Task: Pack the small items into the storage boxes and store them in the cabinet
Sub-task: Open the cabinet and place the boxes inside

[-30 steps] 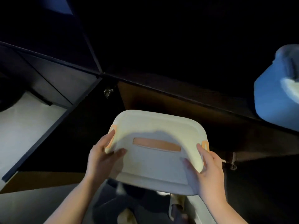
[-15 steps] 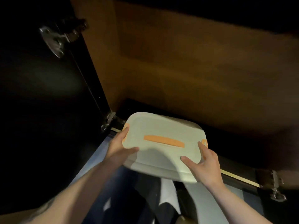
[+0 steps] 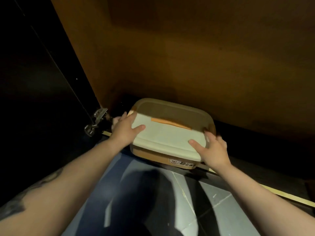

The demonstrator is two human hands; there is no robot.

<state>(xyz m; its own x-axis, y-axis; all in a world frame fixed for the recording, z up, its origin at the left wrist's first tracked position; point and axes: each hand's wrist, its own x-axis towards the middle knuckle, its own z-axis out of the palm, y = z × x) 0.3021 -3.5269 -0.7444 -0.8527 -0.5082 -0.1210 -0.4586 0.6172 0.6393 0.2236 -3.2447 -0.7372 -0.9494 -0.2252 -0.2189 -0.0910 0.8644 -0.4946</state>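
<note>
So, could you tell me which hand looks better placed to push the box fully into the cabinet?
Probably the right hand: it grips the storage box at its near corner, behind the overhanging part. The left hand holds the side, beside the hinge.

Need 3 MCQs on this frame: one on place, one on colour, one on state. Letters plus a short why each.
1. Where is the storage box?
A. At the cabinet opening's lower edge
B. On a high shelf
C. On a table

2. What colour is the lid's handle strip?
A. Blue
B. Orange
C. Black

3. How is the box held?
A. Left hand only
B. By nobody
C. By both hands

Answers: A, the box sits low at the cabinet's front edge; B, the strip shows orange; C, the left hand and the right hand each grip a side.
</note>
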